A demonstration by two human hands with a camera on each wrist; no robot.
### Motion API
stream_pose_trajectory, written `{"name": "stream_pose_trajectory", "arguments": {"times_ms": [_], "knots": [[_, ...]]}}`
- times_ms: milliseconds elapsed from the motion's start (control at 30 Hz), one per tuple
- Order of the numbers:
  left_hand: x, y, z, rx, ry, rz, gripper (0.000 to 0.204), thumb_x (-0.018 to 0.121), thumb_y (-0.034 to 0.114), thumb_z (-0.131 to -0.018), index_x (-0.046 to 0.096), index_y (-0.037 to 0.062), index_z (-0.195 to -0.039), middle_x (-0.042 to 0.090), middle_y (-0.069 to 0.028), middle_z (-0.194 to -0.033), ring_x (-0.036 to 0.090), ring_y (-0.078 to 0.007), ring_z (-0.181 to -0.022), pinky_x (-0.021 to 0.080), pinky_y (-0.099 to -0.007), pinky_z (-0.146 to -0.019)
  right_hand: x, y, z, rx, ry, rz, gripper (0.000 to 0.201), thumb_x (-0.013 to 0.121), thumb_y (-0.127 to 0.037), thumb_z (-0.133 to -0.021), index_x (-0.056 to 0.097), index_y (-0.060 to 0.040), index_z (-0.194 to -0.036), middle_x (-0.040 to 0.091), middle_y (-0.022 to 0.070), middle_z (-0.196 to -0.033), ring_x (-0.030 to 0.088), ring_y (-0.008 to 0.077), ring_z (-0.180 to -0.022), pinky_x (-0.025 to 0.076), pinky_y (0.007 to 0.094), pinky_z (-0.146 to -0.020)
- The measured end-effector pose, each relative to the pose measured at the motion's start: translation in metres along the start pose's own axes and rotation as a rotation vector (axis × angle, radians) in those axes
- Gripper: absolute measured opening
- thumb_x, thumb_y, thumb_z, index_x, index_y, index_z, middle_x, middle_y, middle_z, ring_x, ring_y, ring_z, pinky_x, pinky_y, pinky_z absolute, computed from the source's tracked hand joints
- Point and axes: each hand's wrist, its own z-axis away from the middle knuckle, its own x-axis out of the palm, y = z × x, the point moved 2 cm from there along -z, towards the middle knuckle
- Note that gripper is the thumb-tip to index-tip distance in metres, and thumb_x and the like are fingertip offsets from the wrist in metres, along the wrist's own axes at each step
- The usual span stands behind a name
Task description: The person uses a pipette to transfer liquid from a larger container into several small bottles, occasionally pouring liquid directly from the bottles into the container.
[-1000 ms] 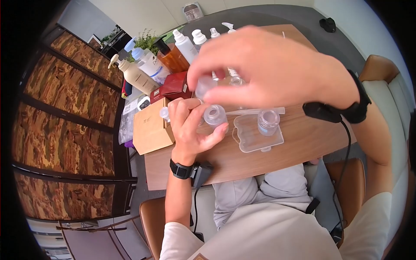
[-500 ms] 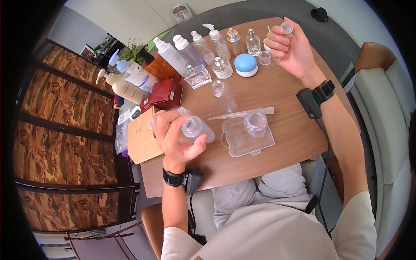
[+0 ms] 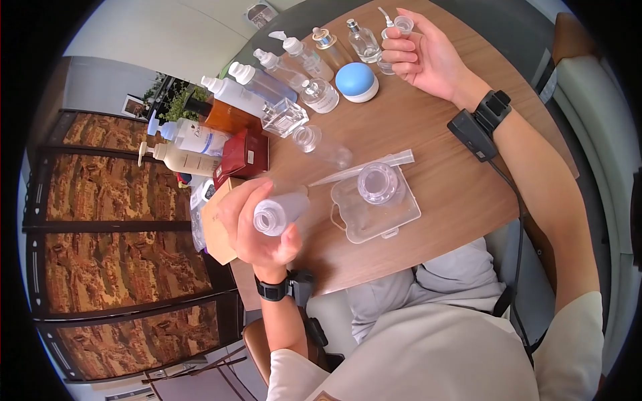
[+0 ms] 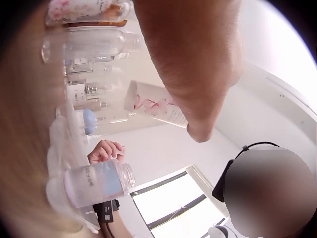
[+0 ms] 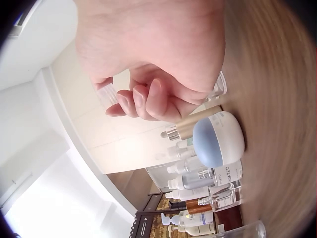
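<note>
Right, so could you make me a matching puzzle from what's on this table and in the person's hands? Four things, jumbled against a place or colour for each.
Things
1. Frosted bottle
2. Small clear cap
3. Round jar
4. Open wide-necked bottle

Places and colours
A. Blue on top, white below
B. Standing on the clear tray
C. Held in the left hand
D. Held in the right hand

Pairs: 1-C, 2-D, 3-A, 4-B

A wood-grain tabletop (image 3: 448, 137) spreads centrally; brown-patterned screen (image 3: 124, 260) at nine o'clock, pale wall (image 3: 177, 37) towards eleven, grey floor (image 3: 483, 21) near one, pale sofa (image 3: 602, 140) around three.
</note>
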Motion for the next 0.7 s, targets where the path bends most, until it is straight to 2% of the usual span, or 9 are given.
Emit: {"name": "stream_pose_trajectory", "arguments": {"times_ms": [67, 133, 167, 233, 267, 333, 533, 667, 700], "knots": [[-0.001, 0.006, -0.007, 0.013, -0.082, -0.015, 0.057, 0.060, 0.050, -0.088, 0.068, -0.0046, -0.102, 0.067, -0.0163, -0.096, 0.064, -0.0309, -0.086, 0.050, -0.0408, -0.078, 0.001, 0.001, 0.001, -0.011, 0.057, 0.004, 0.034, 0.056, -0.039, -0.099, 0.049, -0.0093, -0.084, 0.029, -0.0064, -0.067, 0.030, 0.0047, -0.058, 0.027, 0.0179, -0.048], [0.000, 0.013, -0.010, 0.014, -0.180, -0.023, 0.049, 0.070, 0.037, -0.081, 0.067, -0.0044, -0.108, 0.070, -0.0123, -0.090, 0.063, -0.0296, -0.087, 0.048, -0.0398, -0.082, -0.001, 0.000, -0.001, -0.001, 0.031, -0.007, 0.034, 0.056, -0.039, -0.099, 0.050, -0.0091, -0.084, 0.030, -0.0064, -0.067, 0.030, 0.0046, -0.058, 0.027, 0.0179, -0.048], [0.001, 0.015, -0.010, 0.018, -0.183, -0.024, 0.049, 0.070, 0.037, -0.081, 0.067, -0.0044, -0.108, 0.070, -0.0123, -0.090, 0.063, -0.0296, -0.087, 0.048, -0.0398, -0.082, -0.001, -0.001, 0.000, 0.011, 0.007, -0.014, 0.034, 0.056, -0.040, -0.098, 0.050, -0.0089, -0.084, 0.030, -0.0064, -0.068, 0.030, 0.0046, -0.058, 0.026, 0.0179, -0.048], [0.005, 0.018, -0.009, 0.021, -0.275, -0.003, 0.051, 0.082, 0.024, -0.069, 0.068, 0.0020, -0.112, 0.068, -0.0098, -0.094, 0.061, -0.0284, -0.086, 0.045, -0.0395, -0.082, 0.001, 0.001, 0.001, -0.014, 0.070, 0.004, 0.034, 0.056, -0.040, -0.098, 0.051, -0.0089, -0.085, 0.031, -0.0064, -0.068, 0.031, 0.0044, -0.058, 0.027, 0.0178, -0.048], [0.005, 0.021, -0.010, 0.025, -0.279, -0.005, 0.051, 0.082, 0.024, -0.069, 0.068, 0.0020, -0.112, 0.068, -0.0098, -0.094, 0.061, -0.0284, -0.086, 0.045, -0.0395, -0.082, 0.003, 0.002, 0.001, -0.033, 0.131, 0.029, 0.034, 0.057, -0.040, -0.098, 0.051, -0.0089, -0.085, 0.032, -0.0064, -0.068, 0.031, 0.0043, -0.059, 0.027, 0.0177, -0.048], [0.007, 0.027, -0.011, 0.004, -0.361, -0.121, 0.056, 0.087, 0.020, -0.063, 0.068, 0.0062, -0.114, 0.067, -0.0074, -0.096, 0.058, -0.0271, -0.088, 0.044, -0.0394, -0.082, 0.000, 0.002, -0.001, -0.024, 0.106, 0.036, 0.034, 0.057, -0.041, -0.098, 0.052, -0.0088, -0.086, 0.033, -0.0063, -0.068, 0.032, 0.0042, -0.059, 0.027, 0.0176, -0.048], [0.017, 0.033, -0.017, 0.112, -0.364, -0.183, 0.060, 0.089, 0.021, -0.062, 0.068, 0.0127, -0.117, 0.061, -0.0038, -0.096, 0.056, -0.0254, -0.089, 0.043, -0.0397, -0.083, 0.000, 0.002, -0.002, -0.021, 0.121, 0.068, 0.036, 0.057, -0.043, -0.097, 0.054, -0.0086, -0.087, 0.034, -0.0063, -0.069, 0.035, 0.0038, -0.060, 0.029, 0.0171, -0.048], [0.020, 0.036, -0.019, 0.158, -0.371, -0.214, 0.061, 0.089, 0.021, -0.062, 0.068, 0.0149, -0.119, 0.059, -0.0032, -0.099, 0.056, -0.0251, -0.090, 0.043, -0.0409, -0.083, -0.001, 0.002, -0.002, -0.035, 0.090, 0.093, 0.036, 0.057, -0.043, -0.097, 0.054, -0.0090, -0.087, 0.035, -0.0066, -0.069, 0.035, 0.0033, -0.060, 0.029, 0.0169, -0.048], [0.019, 0.038, -0.020, 0.163, -0.381, -0.217, 0.060, 0.089, 0.018, -0.061, 0.068, 0.0124, -0.118, 0.060, -0.0047, -0.101, 0.055, -0.0267, -0.093, 0.044, -0.0417, -0.084, 0.000, 0.002, -0.002, -0.036, 0.089, 0.092, 0.036, 0.057, -0.043, -0.097, 0.054, -0.0090, -0.087, 0.035, -0.0066, -0.069, 0.035, 0.0033, -0.060, 0.029, 0.0169, -0.048]]}}
